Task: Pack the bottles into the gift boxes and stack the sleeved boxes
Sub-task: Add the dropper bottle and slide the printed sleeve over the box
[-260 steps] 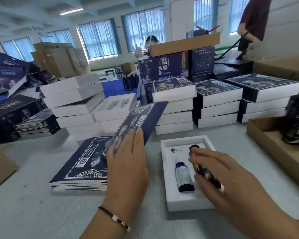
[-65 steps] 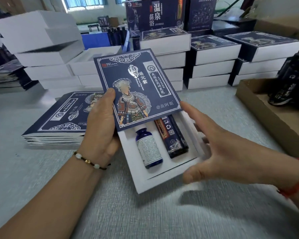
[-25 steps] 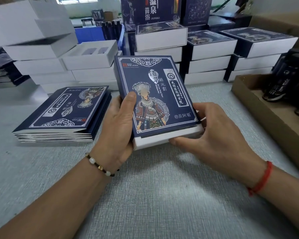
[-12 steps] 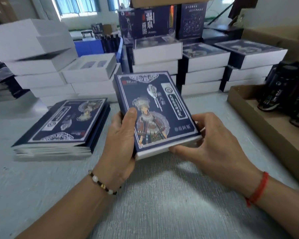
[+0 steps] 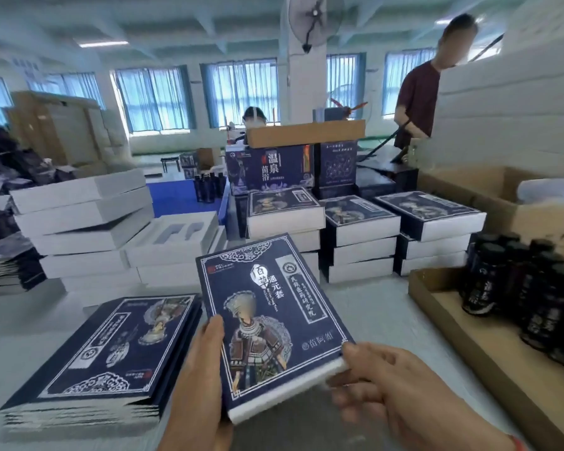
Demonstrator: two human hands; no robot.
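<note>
Now that the white tray has slid fully inside, both hands, left hand point(image 5: 197, 369) and right hand point(image 5: 401, 395), clamp the sleeved gift box point(image 5: 271, 320) at frame centre, ready for the finished stacks point(image 5: 358, 236) behind.

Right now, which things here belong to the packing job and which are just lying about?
In the job:
sleeved box, held by left hand and right hand
flat sleeves
finished stacks
empty trays
bottles

Lying about:
wall fan
large printed cartons

Blue-curtained windows point(image 5: 238, 92), white beamed ceiling point(image 5: 176, 24), pillar-mounted fan point(image 5: 311, 19), grey tabletop point(image 5: 381, 307)
</note>
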